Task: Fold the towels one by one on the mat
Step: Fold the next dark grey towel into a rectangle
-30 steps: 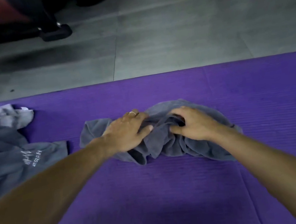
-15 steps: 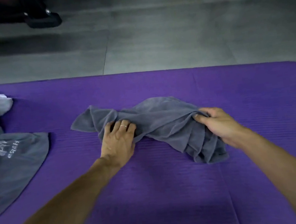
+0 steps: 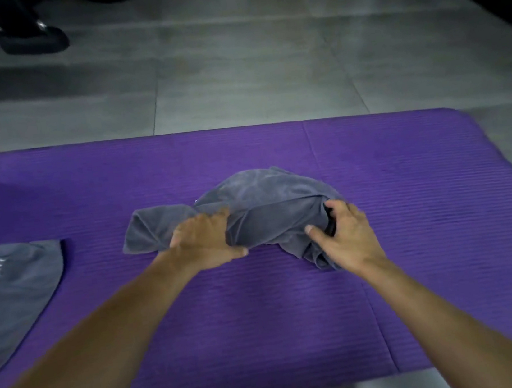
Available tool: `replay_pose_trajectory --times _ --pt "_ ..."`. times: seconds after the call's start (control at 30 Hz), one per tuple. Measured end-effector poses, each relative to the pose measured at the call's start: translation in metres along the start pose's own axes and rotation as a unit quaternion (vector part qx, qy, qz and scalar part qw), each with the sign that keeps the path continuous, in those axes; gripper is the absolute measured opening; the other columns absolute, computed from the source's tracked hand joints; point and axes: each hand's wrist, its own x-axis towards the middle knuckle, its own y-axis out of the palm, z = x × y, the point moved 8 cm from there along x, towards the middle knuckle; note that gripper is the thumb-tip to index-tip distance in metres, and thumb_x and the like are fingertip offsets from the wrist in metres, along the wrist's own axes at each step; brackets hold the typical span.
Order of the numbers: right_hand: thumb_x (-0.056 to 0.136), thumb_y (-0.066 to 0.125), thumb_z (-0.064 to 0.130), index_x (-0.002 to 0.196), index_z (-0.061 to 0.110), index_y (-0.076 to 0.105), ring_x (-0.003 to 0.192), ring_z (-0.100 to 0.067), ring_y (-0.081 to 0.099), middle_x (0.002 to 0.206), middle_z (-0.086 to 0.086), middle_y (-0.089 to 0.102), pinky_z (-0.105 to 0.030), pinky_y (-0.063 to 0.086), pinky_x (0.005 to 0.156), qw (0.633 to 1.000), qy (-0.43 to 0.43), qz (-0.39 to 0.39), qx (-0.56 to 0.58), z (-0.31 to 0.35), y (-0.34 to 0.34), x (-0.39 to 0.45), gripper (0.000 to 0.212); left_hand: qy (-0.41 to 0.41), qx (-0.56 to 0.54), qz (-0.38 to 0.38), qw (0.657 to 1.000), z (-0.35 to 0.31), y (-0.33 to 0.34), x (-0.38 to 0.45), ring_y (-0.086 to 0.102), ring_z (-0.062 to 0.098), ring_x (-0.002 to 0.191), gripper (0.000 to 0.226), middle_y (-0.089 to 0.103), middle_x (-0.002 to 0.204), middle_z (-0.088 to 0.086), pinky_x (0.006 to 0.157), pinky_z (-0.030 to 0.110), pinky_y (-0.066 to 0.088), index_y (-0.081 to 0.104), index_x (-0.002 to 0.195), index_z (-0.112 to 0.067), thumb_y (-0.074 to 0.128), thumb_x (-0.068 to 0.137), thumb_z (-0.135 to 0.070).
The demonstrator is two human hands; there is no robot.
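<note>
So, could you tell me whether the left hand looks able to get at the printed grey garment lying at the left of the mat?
Probably yes. The garment lies on the left hand's own side, with only bare purple mat between them. That hand grips the grey towel, though, so it would have to let go first.

Both hands (image 3: 208,237) (image 3: 348,237) grip towel (image 3: 268,198) on mat (image 3: 408,173).

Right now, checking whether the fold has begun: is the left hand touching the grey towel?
Touching. The head view shows the left hand lying on the crumpled grey towel on the purple mat, its fingers curled into the cloth.
</note>
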Motion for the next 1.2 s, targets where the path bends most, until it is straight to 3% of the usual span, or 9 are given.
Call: replay_pose_trajectory --times 0.2,0.3,0.4,0.57,0.73,0.83,0.97,1.03,1.2 --pt "0.081 0.066 0.054 0.119 0.017 0.057 0.114 -0.032 0.047 0.116 -0.009 0.056 -0.047 0.039 0.092 0.989 0.010 -0.137 -0.049 0.017 -0.013 0.006 0.054 0.020 0.051 -0.050 0.997 0.028 0.003 -0.021 0.064 0.022 0.097 0.022 0.066 0.103 0.000 0.078 0.035 0.053 0.064 0.104 -0.024 0.053 0.088 -0.033" --pt "0.082 0.067 0.048 0.116 0.019 0.059 0.111 -0.028 0.052 0.114 -0.006 0.058 -0.047 0.043 0.095 0.992 -0.060 -0.108 -0.010 0.051 0.005 0.007 0.046 -0.015 0.190 0.039 0.981 0.085 0.010 -0.044 0.060 0.020 0.109 0.031 0.060 0.118 -0.002 0.080 0.033 0.050 0.065 0.111 -0.020 0.052 0.086 -0.034" --pt "0.083 0.067 0.042 0.112 0.020 0.061 0.108 -0.019 0.058 0.111 0.001 0.062 -0.046 0.045 0.096 0.990 -0.140 -0.011 0.014 0.081 0.036 0.004 0.037 -0.009 0.177 0.129 0.976 0.117 0.026 -0.066 0.058 0.018 0.112 0.038 0.059 0.121 -0.003 0.089 0.032 0.051 0.064 0.111 -0.022 0.053 0.083 -0.045" --pt "0.086 0.064 0.037 0.116 0.018 0.060 0.112 -0.025 0.053 0.114 -0.002 0.061 -0.047 0.042 0.094 0.989 -0.133 -0.046 -0.047 0.066 0.036 -0.007 0.035 0.130 0.005 -0.045 0.991 0.027 0.018 -0.057 0.048 0.016 0.122 0.048 0.049 0.130 -0.006 0.094 0.035 0.046 0.050 0.129 -0.028 0.058 0.085 -0.046" --pt "0.084 0.058 0.042 0.070 0.018 0.054 0.078 -0.033 0.060 0.074 -0.004 0.063 -0.042 0.044 0.071 0.973 -0.122 -0.159 -0.111 0.024 0.006 -0.052 0.028 0.192 -0.023 -0.069 0.979 -0.034 0.038 -0.027 0.056 0.017 0.113 0.034 0.059 0.121 -0.005 0.088 0.035 0.049 0.057 0.124 -0.025 0.055 0.090 -0.030" --pt "0.083 0.043 0.067 0.052 0.018 0.045 0.071 -0.034 0.065 0.064 -0.007 0.066 -0.036 0.047 0.065 0.995 0.018 -0.068 -0.068 0.000 0.026 -0.069 0.058 0.153 -0.155 -0.074 0.973 -0.036 0.031 -0.014 0.064 0.019 0.095 0.015 0.070 0.097 -0.004 0.081 0.036 0.050 0.067 0.100 -0.025 0.058 0.090 -0.032" --pt "0.063 0.057 0.071 0.093 0.019 0.062 0.089 -0.031 0.068 0.098 -0.009 0.071 -0.036 0.053 0.084 0.957 0.254 0.061 0.125 -0.027 0.079 -0.065 0.060 0.129 -0.254 -0.108 0.953 -0.023 0.019 -0.015 0.066 0.017 0.086 0.007 0.069 0.083 -0.009 0.077 0.034 0.051 0.067 0.091 -0.024 0.061 0.090 -0.027" --pt "0.068 0.071 0.047 0.113 0.023 0.054 0.092 -0.026 0.068 0.105 -0.007 0.068 -0.033 0.054 0.085 0.947 0.264 0.052 0.178 -0.019 0.088 -0.063 0.053 0.105 -0.189 -0.145 0.966 -0.004 0.014 -0.020 0.066 0.026 0.090 0.011 0.071 0.089 0.000 0.076 0.039 0.052 0.065 0.096 -0.023 0.057 0.092 -0.030" --pt "0.077 0.064 0.009 0.104 0.019 0.059 0.093 -0.025 0.065 0.098 -0.006 0.068 -0.026 0.049 0.080 0.939 0.267 -0.077 0.204 -0.035 0.053 -0.070 0.029 0.049 0.127 -0.088 0.987 0.041 0.029 -0.022 0.067 0.024 0.093 0.027 0.069 0.103 0.004 0.076 0.035 0.052 0.062 0.112 -0.021 0.045 0.095 -0.034"
